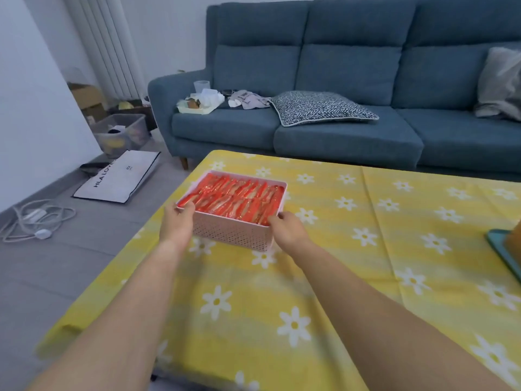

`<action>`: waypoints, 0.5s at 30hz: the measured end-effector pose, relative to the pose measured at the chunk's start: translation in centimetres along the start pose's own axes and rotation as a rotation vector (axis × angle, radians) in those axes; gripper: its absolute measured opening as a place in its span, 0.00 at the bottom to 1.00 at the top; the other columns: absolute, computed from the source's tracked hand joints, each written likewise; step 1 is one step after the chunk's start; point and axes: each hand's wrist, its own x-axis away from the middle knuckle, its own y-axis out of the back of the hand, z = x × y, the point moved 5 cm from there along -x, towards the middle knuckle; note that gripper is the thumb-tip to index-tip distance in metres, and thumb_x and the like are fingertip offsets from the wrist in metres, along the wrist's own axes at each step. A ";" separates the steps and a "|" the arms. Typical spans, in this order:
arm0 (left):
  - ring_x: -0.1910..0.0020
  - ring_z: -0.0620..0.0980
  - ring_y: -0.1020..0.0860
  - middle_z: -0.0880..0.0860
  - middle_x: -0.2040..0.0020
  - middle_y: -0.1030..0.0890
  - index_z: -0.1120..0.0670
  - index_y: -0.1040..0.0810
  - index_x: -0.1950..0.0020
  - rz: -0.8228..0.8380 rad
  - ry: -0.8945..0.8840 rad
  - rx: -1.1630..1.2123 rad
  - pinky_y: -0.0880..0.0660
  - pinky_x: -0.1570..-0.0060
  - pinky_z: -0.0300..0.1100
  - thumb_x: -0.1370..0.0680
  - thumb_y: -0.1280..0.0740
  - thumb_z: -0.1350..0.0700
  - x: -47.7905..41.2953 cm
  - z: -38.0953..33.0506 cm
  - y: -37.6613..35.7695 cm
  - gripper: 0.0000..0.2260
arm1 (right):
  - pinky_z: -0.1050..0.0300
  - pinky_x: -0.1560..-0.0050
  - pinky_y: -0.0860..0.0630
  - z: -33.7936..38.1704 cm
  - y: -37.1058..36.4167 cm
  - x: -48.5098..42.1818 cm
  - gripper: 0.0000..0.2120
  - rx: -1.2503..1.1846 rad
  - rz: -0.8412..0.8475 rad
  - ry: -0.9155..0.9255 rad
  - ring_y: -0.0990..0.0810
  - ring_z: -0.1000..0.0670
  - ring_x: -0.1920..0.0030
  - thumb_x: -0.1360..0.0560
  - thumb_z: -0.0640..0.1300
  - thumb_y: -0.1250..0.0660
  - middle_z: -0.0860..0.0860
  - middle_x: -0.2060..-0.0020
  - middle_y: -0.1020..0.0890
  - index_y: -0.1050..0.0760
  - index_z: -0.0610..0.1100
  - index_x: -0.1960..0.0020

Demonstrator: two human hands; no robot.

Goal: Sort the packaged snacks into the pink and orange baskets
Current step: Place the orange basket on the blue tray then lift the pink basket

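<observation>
A pink perforated basket [234, 234] stands near the far left corner of the table, on a yellow cloth with white flowers [324, 249]. It is packed full of red packaged snacks [234, 196] laid in rows. My left hand [177, 221] grips the basket's near left corner, thumb over the rim. My right hand [284, 227] grips the near right corner. Both arms reach straight forward. No orange basket shows clearly in this view.
At the table's right edge lies a teal object [504, 249] with something orange-brown on it, cut off by the frame. A blue sofa [338, 131] with cushions and clutter stands behind the table. Cables [36, 218], a bag and storage boxes lie on the floor at left.
</observation>
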 end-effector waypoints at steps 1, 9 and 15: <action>0.27 0.58 0.30 0.59 0.24 0.30 0.59 0.36 0.22 -0.022 -0.006 -0.014 0.35 0.29 0.51 0.18 0.35 0.48 -0.4 0.0 0.0 0.28 | 0.50 0.50 0.26 -0.1 -0.3 -0.4 0.15 -0.017 0.009 -0.004 0.21 0.42 0.46 0.20 0.46 0.41 0.43 0.43 0.20 0.25 0.39 0.39; 0.45 0.57 0.22 0.56 0.44 0.18 0.57 0.19 0.43 -0.076 0.007 0.075 0.32 0.49 0.45 0.22 0.30 0.50 1.6 -1.1 -0.2 0.13 | 0.37 0.43 0.21 -1.6 3.4 0.4 0.15 -0.194 -0.024 -0.036 0.17 0.40 0.49 0.28 0.50 0.39 0.42 0.52 0.16 0.22 0.41 0.51; 0.54 0.55 0.25 0.54 0.52 0.23 0.55 0.28 0.45 0.033 -0.009 0.189 0.32 0.55 0.47 0.22 0.29 0.52 10.0 -4.5 -3.9 0.12 | 0.45 0.58 0.23 -3.1 12.3 6.0 0.18 -0.236 -0.114 -0.051 0.22 0.46 0.62 0.21 0.49 0.37 0.44 0.63 0.20 0.21 0.34 0.54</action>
